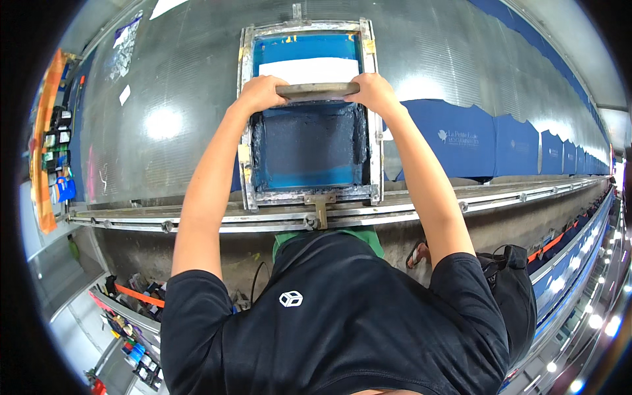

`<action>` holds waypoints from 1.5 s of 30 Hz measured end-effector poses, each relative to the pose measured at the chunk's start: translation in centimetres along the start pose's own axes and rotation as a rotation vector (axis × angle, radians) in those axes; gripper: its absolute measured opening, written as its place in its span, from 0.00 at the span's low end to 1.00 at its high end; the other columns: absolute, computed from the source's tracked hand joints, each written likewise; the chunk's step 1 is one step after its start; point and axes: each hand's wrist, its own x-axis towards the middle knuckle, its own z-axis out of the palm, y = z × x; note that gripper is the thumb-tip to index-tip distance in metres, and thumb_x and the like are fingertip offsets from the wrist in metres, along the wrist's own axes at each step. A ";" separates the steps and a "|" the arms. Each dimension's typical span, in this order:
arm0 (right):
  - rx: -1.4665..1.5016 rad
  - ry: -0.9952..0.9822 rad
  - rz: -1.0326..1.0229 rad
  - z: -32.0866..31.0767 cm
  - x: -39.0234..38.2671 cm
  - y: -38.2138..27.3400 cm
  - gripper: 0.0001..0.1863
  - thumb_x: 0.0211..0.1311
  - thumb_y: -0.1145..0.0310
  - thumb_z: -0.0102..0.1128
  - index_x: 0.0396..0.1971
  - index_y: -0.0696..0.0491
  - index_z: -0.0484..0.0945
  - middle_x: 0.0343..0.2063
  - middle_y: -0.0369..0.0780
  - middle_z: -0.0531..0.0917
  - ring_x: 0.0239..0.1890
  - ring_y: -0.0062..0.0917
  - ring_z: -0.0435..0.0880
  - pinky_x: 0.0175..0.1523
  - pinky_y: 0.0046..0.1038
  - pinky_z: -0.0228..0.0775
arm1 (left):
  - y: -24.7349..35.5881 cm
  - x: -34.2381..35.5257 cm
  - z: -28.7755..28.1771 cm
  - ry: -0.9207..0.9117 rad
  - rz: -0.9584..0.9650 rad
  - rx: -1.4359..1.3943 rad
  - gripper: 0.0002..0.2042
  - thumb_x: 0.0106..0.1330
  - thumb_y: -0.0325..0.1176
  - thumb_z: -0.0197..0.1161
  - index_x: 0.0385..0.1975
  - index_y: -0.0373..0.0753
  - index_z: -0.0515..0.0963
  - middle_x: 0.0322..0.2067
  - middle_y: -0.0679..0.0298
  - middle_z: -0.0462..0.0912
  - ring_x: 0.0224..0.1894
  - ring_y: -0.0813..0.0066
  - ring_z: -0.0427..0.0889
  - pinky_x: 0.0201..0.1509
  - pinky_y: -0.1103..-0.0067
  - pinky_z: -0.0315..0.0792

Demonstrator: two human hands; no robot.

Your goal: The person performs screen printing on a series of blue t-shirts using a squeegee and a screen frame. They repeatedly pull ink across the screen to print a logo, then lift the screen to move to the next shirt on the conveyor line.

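A squeegee point(318, 91) with a worn, light bar-shaped handle lies crosswise over a screen printing frame point(375, 153). My left hand point(262, 93) is closed round its left end, and my right hand point(374, 93) grips the right end. Dark ink point(309, 141) covers the mesh on the near side of the squeegee. Beyond the handle a white band point(309, 68) spans the mesh; whether it is ink or something else I cannot tell. Blue mesh shows at the far and near ends. The squeegee's lower edge is mostly hidden.
The frame rests on a long grey printing table point(191, 85), against a metal rail point(421, 209) along the near edge. Blue printed fabric pieces point(454, 139) lie in a row to the right. Containers point(58, 141) stand at far left. A black bag point(520, 289) is beside my right side.
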 end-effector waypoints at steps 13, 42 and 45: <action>0.170 0.222 -0.136 11.2 -22.1 -3.4 0.28 0.37 0.87 0.65 0.45 0.55 0.87 0.46 0.39 0.86 0.52 0.39 0.82 0.58 0.37 0.78 | 6.9 -23.3 12.4 0.176 -0.031 -0.006 0.32 0.46 0.24 0.71 0.56 0.57 0.85 0.56 0.73 0.87 0.55 0.68 0.83 0.59 0.66 0.79; 0.056 0.150 -0.122 1.8 0.1 1.9 0.26 0.46 0.51 0.82 0.38 0.56 0.86 0.33 0.48 0.89 0.38 0.47 0.90 0.47 0.44 0.83 | 0.4 -1.5 0.4 0.134 0.025 0.086 0.15 0.57 0.43 0.75 0.45 0.52 0.90 0.36 0.56 0.91 0.43 0.54 0.89 0.50 0.60 0.82; -0.049 0.204 -0.105 3.6 -0.8 1.5 0.23 0.48 0.54 0.82 0.38 0.55 0.86 0.35 0.46 0.89 0.40 0.45 0.90 0.49 0.42 0.82 | 0.4 -1.8 1.3 0.111 -0.037 0.139 0.19 0.56 0.47 0.76 0.48 0.53 0.89 0.39 0.57 0.91 0.45 0.54 0.89 0.50 0.63 0.82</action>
